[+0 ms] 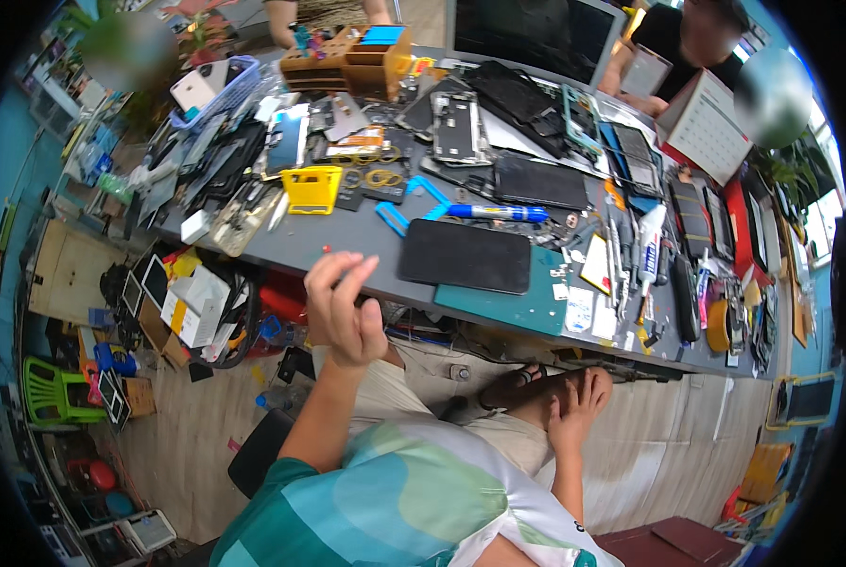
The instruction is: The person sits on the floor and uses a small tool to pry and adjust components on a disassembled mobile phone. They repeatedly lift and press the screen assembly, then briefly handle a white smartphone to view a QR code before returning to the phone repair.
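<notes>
My left hand (345,307) is raised at the front edge of the grey desk (272,248); its fingers are loosely bent and apart, with nothing visible in them. To its right a black smartphone (466,255) lies face up, partly over a green mat (508,307). Down on my knee rests my right hand (582,408), fingers spread, holding nothing. Just beyond the phone are a blue marker (499,213) and a light-blue plastic frame (425,201). A yellow phone stand (310,190) stands farther left.
Phone parts and an opened phone (457,128) crowd the desk's back. A wooden organizer (347,64), a monitor (536,36) and a calendar (708,126) stand behind. Tools and a white glue tube (651,244) lie right. A person holding a tablet-like device (645,72) sits across.
</notes>
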`<state>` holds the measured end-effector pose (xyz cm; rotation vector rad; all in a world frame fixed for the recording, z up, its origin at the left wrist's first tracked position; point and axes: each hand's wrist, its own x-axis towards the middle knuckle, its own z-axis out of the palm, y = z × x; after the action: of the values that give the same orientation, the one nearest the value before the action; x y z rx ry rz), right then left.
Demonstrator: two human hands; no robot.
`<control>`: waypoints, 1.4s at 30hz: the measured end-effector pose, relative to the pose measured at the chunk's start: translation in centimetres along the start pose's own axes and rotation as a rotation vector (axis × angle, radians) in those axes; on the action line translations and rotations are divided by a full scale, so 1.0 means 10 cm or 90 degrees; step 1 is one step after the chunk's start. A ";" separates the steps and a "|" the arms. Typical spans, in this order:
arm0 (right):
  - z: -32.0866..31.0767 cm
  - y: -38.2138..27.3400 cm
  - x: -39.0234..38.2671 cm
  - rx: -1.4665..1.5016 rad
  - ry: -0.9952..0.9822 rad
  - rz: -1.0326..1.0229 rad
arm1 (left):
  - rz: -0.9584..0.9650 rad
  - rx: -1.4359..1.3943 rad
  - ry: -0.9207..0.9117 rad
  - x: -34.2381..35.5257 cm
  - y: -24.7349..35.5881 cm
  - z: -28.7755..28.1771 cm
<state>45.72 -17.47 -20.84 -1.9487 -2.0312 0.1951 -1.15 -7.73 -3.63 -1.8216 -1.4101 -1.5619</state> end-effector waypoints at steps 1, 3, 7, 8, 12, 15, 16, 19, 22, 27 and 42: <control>0.02 0.01 0.02 -0.013 -0.002 -0.007 | -0.016 -0.013 -0.016 -0.10 0.05 -0.12; 0.07 0.02 0.07 -0.032 -0.021 -0.025 | -0.053 -0.045 -0.037 -0.31 0.11 -0.39; 0.13 -0.04 0.24 -0.077 -0.148 -0.028 | -0.145 -0.010 -0.453 -0.73 -0.08 -0.96; 0.14 -0.08 0.31 -0.148 -0.162 -0.057 | -0.175 0.016 -0.577 -0.84 -0.16 -1.08; -0.01 -0.40 0.65 -0.096 -0.365 -0.102 | -0.316 0.110 -0.836 -1.17 -0.42 -1.35; -0.15 -0.80 0.73 -0.141 -0.507 -0.108 | -0.334 0.055 -0.823 -1.25 -0.68 -1.31; -0.20 -0.95 0.71 -0.133 -0.510 -0.148 | -0.360 0.006 -0.794 -1.27 -0.72 -1.31; -0.40 -1.37 0.73 -0.022 -0.509 -0.209 | -0.423 -0.061 -0.780 -1.31 -0.82 -1.38; -0.72 -1.81 0.75 0.127 -0.488 -0.257 | -0.401 -0.079 -0.774 -1.36 -0.84 -1.48; -1.37 -2.36 0.92 0.223 -0.454 -0.279 | -0.368 -0.062 -0.770 -1.42 -0.82 -1.55; 0.02 -1.51 0.46 -0.016 -0.349 -0.148 | -0.396 -0.036 -0.764 -1.43 -0.89 -1.36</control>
<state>31.29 -13.84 -15.72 -1.7864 -2.5838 0.7177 -14.36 -20.84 -14.73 -2.6672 -2.6207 -0.5477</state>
